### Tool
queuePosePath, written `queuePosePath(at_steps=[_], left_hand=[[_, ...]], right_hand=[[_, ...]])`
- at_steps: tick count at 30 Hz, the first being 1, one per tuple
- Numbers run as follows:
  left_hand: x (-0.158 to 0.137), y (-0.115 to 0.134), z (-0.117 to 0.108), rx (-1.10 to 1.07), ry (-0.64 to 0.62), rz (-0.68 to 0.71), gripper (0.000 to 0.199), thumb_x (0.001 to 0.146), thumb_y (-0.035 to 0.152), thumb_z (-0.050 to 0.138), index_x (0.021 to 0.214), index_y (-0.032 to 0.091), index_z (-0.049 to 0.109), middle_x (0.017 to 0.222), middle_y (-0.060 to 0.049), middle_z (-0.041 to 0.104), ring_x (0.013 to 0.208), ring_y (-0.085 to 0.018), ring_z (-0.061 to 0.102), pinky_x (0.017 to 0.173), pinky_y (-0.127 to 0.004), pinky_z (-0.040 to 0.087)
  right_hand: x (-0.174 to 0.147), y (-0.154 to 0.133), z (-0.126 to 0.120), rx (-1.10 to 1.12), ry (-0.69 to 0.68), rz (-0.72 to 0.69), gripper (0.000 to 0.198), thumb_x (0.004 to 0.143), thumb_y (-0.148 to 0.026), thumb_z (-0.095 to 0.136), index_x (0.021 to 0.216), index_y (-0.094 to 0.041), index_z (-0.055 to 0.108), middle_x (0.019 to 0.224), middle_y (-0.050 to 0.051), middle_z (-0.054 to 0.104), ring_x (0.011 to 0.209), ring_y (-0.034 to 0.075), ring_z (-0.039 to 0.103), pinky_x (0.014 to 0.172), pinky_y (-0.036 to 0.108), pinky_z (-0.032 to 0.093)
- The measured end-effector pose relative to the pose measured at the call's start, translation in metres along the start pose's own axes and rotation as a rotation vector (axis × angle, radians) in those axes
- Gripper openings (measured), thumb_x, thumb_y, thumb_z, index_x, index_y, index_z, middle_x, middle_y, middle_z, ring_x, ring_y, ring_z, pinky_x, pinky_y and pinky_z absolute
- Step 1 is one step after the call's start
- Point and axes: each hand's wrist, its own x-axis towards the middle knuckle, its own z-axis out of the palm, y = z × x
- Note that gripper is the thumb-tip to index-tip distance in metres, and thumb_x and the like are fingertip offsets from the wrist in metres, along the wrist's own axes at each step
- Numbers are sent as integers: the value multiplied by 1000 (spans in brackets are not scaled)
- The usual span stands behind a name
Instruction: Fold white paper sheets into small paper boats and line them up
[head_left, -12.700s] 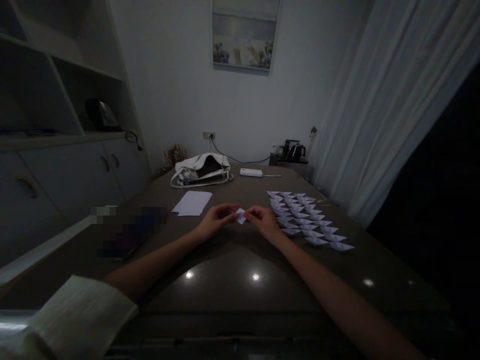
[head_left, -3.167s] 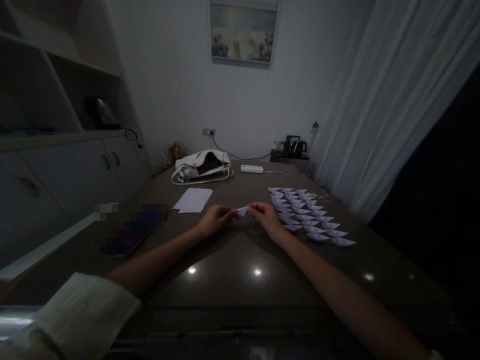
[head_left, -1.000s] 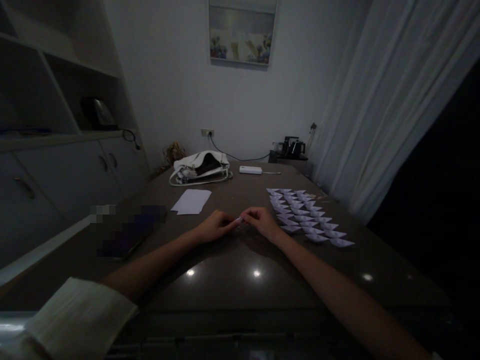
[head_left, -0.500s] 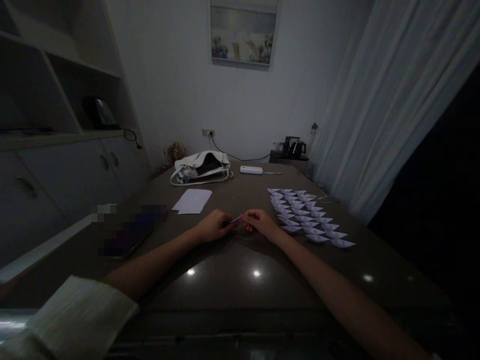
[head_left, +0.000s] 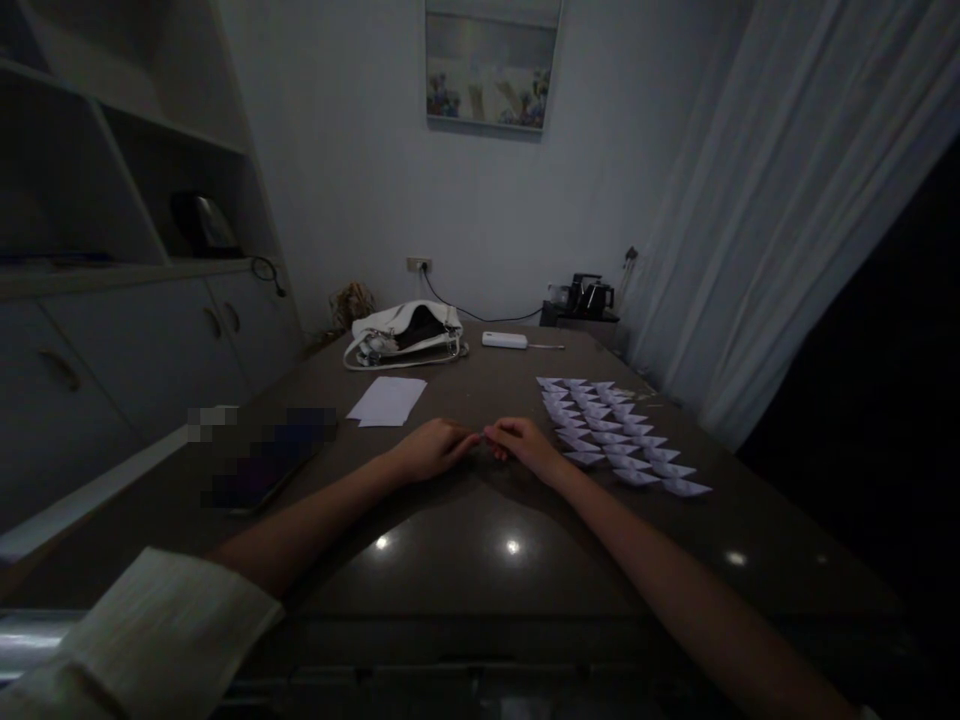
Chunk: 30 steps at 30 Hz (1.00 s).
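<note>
My left hand (head_left: pixel 441 448) and my right hand (head_left: pixel 519 440) meet over the middle of the table. Both are closed, thumbs and fingertips pinched on a small folded piece of paper (head_left: pixel 481 437). Only a sliver of that paper shows between the fingertips; the fingers cover the rest. To the right of my right hand, several folded paper boats (head_left: pixel 611 437) stand in rows on the table. A few white paper sheets (head_left: pixel 388 400) lie in a loose stack beyond my left hand.
A white handbag (head_left: pixel 405 332) sits at the table's far side, beside a white device with a short cable (head_left: pixel 504 340). A blurred-out dark flat object (head_left: pixel 270 465) lies left of my left forearm. The brown table (head_left: pixel 450 580) reflects ceiling lights. A pale curtain (head_left: pixel 712 200) hangs at right.
The folded paper has turned between my fingers, so less of it shows now. My hands have stayed almost in place, and the view has shifted very slightly.
</note>
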Motion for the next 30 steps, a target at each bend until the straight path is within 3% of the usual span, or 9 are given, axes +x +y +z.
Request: queuePosePath(at_steps=[8, 20, 30], left_hand=[[0, 3, -2, 66, 15, -41, 36, 95, 25, 32, 78, 12, 61, 73, -9, 63, 63, -14, 56, 60, -23, 36], [-1, 6, -4, 150, -17, 44, 39, 95, 33, 30, 90, 14, 63, 82, -8, 61, 72, -15, 58, 65, -23, 39], [0, 7, -1, -63, -15, -43, 36, 93, 35, 37, 93, 13, 66, 81, -7, 64, 70, -14, 58, 64, -21, 38]], right_hand=[[-1, -1, 2, -5, 9, 15, 46, 71, -59, 59, 63, -14, 56, 53, -3, 53, 45, 8, 47, 45, 20, 37], [1, 2, 1, -6, -45, -41, 43, 70, -55, 63, 74, -12, 62, 59, -2, 56, 46, 7, 49, 46, 20, 39], [1, 7, 0, -45, -67, -69, 35, 71, -48, 64, 74, -13, 60, 60, -2, 57, 48, 8, 51, 48, 20, 42]])
